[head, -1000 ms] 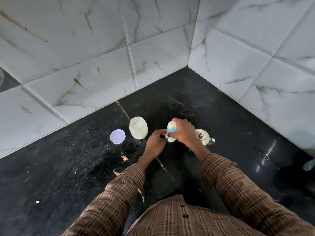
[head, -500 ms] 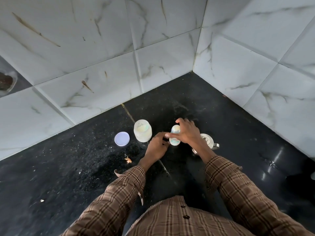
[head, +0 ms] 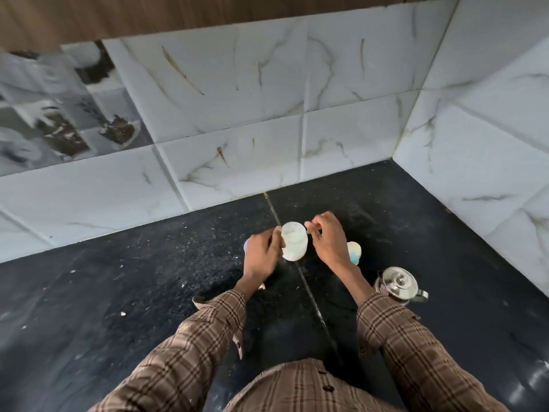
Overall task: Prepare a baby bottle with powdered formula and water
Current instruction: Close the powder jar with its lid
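Hands flank the open formula jar: left hand grips its left side, right hand sits just beside its right side, fingers loosely curled, holding nothing. Baby bottle stands on the black counter behind the right wrist, steel kettle nearer the right wall.

Black counter: jar, kettle, crumbs.

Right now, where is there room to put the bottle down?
Bare black counter lies left of the left hand, and more between the kettle and the right wall. Around the jar, both hands, right hand, it is crowded.
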